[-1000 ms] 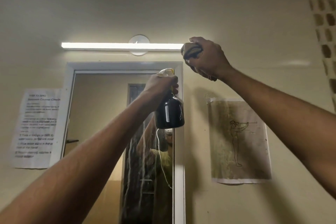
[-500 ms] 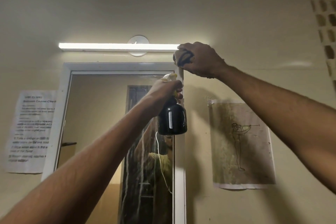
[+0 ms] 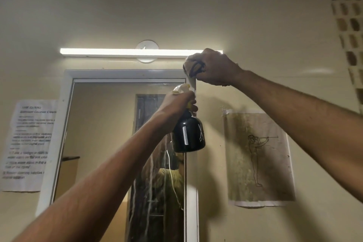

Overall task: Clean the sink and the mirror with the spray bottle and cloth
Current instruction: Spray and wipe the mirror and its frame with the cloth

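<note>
a cream wall (image 3: 255,15) fills the view ahead, with a lit strip light (image 3: 125,52) running above a white-framed mirror (image 3: 102,124), a printed notice (image 3: 29,143) taped to the left of it and a line drawing on paper (image 3: 257,157) to the right. wet streaks run down the right part of the glass, so i judge the mirror is sprayed and the wiping is now in hand; the sink is below the view and i cannot say how it stands. my right hand (image 3: 214,67) is balled tight around the bunched cloth (image 3: 191,68), pressing it at the top right corner of the mirror frame (image 3: 125,73), just under the right end of the light. my left hand (image 3: 180,102) is wrapped closed around the neck of the spray bottle (image 3: 188,135), holding it upright in front of the right edge of the mirror, just below the cloth. to do this well i should start from that top corner and draw the cloth down and across in overlapping passes, so the drips get chased downward rather than smeared back over cleaned glass, and i should keep the bottle clear of the wet area and my finger off the trigger while i wipe. the bottle is dark and opaque with a pale spray head, and its comb and scissors marks face me; how much liquid is left inside i cannot tell.
</note>
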